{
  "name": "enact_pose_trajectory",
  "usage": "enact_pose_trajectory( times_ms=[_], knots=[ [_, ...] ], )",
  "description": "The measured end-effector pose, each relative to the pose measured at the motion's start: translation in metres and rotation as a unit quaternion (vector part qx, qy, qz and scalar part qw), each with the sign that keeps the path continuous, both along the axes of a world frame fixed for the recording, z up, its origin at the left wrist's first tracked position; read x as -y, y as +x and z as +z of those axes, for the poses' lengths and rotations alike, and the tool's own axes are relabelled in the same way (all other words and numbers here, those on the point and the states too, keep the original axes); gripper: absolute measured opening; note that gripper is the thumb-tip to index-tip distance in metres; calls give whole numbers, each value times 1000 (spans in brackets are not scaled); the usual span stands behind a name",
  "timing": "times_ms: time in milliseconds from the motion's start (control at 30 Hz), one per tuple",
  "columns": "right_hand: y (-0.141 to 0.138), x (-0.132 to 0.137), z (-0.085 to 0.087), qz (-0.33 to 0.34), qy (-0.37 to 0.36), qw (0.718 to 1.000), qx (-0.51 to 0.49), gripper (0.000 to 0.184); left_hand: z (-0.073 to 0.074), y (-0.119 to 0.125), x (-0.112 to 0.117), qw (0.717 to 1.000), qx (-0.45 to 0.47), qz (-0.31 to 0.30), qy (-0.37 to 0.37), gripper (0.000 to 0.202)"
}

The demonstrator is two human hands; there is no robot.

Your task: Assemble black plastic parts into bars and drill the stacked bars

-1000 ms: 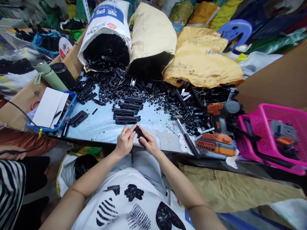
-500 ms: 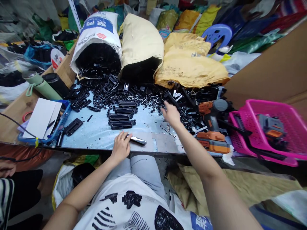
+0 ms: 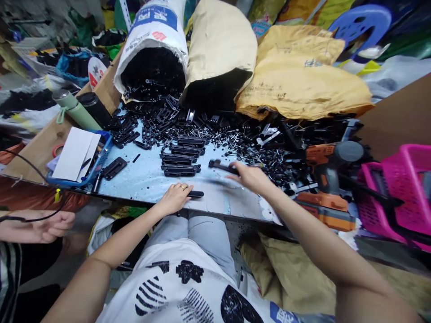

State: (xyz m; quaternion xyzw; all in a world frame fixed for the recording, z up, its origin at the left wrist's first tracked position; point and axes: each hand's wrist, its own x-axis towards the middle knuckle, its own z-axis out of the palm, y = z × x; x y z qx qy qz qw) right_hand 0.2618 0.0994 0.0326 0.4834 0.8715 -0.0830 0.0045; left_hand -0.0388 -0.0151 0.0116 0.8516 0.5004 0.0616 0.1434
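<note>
My left hand [image 3: 175,197] rests near the front edge of the pale blue table [image 3: 144,177], its fingers closed on a small black plastic part [image 3: 195,194] that lies flat there. My right hand [image 3: 251,177] hovers over the middle of the table, pinching a long black plastic strip [image 3: 222,165] by one end; the hand is blurred by motion. Just beyond both hands lies a row of assembled black strips [image 3: 182,157]. Behind them spreads a heap of loose black parts and small pins [image 3: 235,134].
Open sacks [image 3: 155,45] of black parts lie at the back. An orange cordless drill [image 3: 323,161] and a pink basket [image 3: 400,188] are at the right. A blue tray with white paper [image 3: 76,154] and flasks [image 3: 72,110] are at the left. Another person's hand [image 3: 50,224] shows at lower left.
My right hand came back from the pile at the right carrying a long black strip toward the table's middle. My left hand stayed on the small part by the front edge.
</note>
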Motion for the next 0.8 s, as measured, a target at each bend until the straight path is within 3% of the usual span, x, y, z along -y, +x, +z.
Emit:
enact_pose_trajectory(
  times_ms=[133, 233, 400, 667, 800],
  knots=[
    [-19, 76, -11, 201, -43, 979, 3, 38, 2, 17, -13, 997, 43, -52, -46, 35],
    [-28, 100, -22, 178, -24, 983, 32, 40, 5, 30, -18, 995, 40, -63, -64, 38],
    [-43, 107, -17, 116, 18, 991, 60, 39, 1, 32, -15, 996, 68, -45, -44, 67],
    [-56, 111, 16, 131, 63, 987, 68, 33, -2, 19, -8, 992, 111, -61, 1, 40],
    [-56, 101, 22, 159, 66, 983, 69, 34, -6, 18, -4, 992, 122, -40, 9, 44]
  ],
)
